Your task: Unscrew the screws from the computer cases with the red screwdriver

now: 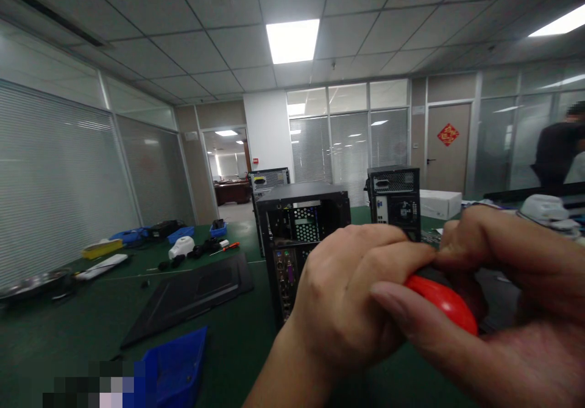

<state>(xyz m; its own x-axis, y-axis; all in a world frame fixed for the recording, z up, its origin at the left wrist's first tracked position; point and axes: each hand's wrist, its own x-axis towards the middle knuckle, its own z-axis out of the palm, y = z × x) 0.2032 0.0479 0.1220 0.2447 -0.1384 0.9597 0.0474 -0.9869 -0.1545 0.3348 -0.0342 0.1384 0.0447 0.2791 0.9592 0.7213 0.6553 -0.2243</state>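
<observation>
Head view — close foreground. A red-and-black tool handle (441, 301) is held between both hands, raised above the green bench (237, 341) and in front of an open black computer case (301, 237). Only the rounded red butt and a strip of black are seen; the rest is covered by the fingers, so no shaft or tip can be made out. The handle's long axis is judged to run from lower right, near the camera, up and to the left toward the case, with the red end pointing back toward the camera.

The left hand (351, 298) is curled over the front of the handle — its grip is closed on it, knuckles up. The right hand (507, 310) is wrapped round the red end from the right, thumb laid along the underside, grip likewise clamped on the handle. The two hands are touching.

Further back: a detached black side panel (192, 295) is lying flat on the bench, left of the case. A blue bin (176, 368) is seen at the lower edge. A second computer tower (395, 200) is standing behind and to the right. A person in dark clothing (557, 152) is at the far right edge.
</observation>
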